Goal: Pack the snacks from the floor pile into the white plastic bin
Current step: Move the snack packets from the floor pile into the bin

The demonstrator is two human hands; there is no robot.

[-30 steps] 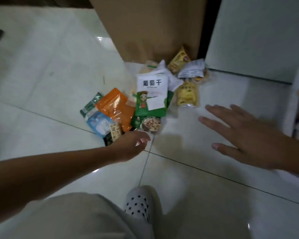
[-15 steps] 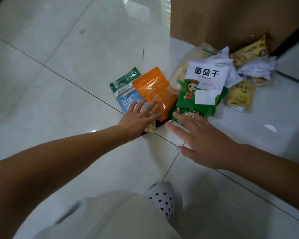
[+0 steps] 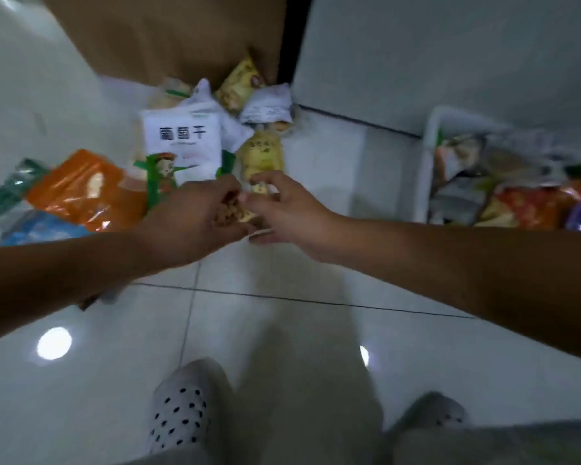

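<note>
The snack pile lies on the tiled floor: a white-and-green raisin bag (image 3: 182,142), an orange pouch (image 3: 84,189), a yellow packet (image 3: 262,152), plus green and blue packets at the far left. Just in front of the pile my left hand (image 3: 192,219) grips a small packet of nuts (image 3: 230,209). My right hand (image 3: 285,209) meets it from the right, with curled fingers pinching the same packet's edge. The white plastic bin (image 3: 425,162) stands at the right with several snack bags inside.
A brown cardboard box (image 3: 168,35) stands behind the pile, with a yellow bag (image 3: 239,82) and a white wrapper (image 3: 269,105) against it. A white panel (image 3: 450,45) rises behind the bin. My feet in dotted slippers (image 3: 178,414) are at the bottom.
Both hands have come together over the front of the pile and closed on the small nut packet. The view has swung right, bringing the bin into sight.
</note>
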